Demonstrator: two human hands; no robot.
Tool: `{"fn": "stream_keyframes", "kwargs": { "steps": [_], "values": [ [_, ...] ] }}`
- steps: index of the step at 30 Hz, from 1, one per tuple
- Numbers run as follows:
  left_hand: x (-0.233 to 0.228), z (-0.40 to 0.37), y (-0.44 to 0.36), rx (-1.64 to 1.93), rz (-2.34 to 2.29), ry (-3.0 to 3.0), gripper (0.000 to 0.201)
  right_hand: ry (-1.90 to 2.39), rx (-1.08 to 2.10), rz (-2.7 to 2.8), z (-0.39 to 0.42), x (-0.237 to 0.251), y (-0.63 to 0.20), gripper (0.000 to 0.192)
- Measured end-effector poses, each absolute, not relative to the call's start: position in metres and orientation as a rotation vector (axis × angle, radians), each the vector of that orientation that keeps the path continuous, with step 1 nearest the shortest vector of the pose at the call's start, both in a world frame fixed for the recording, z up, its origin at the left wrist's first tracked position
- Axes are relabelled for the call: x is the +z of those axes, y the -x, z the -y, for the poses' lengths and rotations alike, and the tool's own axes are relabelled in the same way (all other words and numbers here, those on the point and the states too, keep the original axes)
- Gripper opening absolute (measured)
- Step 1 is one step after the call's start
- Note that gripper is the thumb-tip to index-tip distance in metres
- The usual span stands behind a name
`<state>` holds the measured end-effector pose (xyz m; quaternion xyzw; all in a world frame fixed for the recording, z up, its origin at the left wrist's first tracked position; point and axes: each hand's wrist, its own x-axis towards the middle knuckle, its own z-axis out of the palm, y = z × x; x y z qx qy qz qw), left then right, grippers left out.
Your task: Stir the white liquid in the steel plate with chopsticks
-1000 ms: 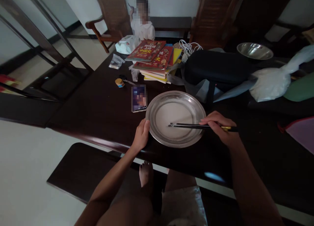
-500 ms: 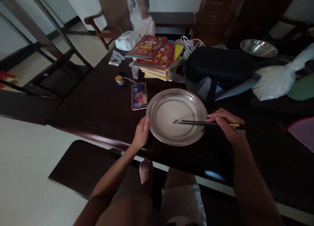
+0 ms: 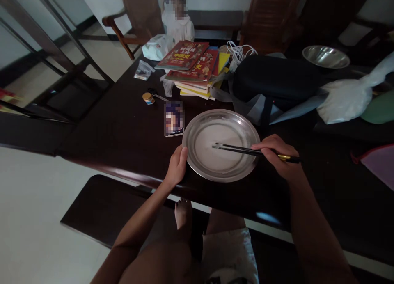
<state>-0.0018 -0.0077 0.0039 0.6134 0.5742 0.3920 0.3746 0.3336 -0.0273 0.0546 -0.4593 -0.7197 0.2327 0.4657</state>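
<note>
A round metal basin [image 3: 221,176] stands near the table's front edge, with a whitish mixture [image 3: 215,156] in its bottom. My left hand [image 3: 177,165] grips the basin's left rim, thumb on top and fingers against the outside. In my right hand [image 3: 278,154] is a pair of black chopsticks [image 3: 240,149] with gold bands near their ends. Their tips dip into the mixture near the basin's middle and stand slightly apart. The right hand is closed round the chopsticks above the right rim.
Left of the basin lie a phone [image 3: 174,119], a small jar [image 3: 148,98] and scissors [image 3: 158,95]. Behind are stacked books [image 3: 187,66], a black case [image 3: 273,79], a white plastic bag [image 3: 341,101] and another metal bowl [image 3: 326,56]. A person [image 3: 177,27] stands beyond the table.
My right hand has moved left with the chopsticks; their tips are further left and a little apart. The left hand keeps its hold on the rim. The person beyond has shifted slightly.
</note>
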Motion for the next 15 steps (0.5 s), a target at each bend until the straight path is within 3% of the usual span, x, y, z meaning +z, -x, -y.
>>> {"fn": "stream_keyframes", "kwargs": {
  "steps": [15],
  "values": [
    [0.0023, 0.0076, 0.0028, 0.998, -1.461, -1.568, 0.072, 1.082, 0.61, 1.687, 0.0275, 0.0539, -0.3329, 0.022]
  ]
}}
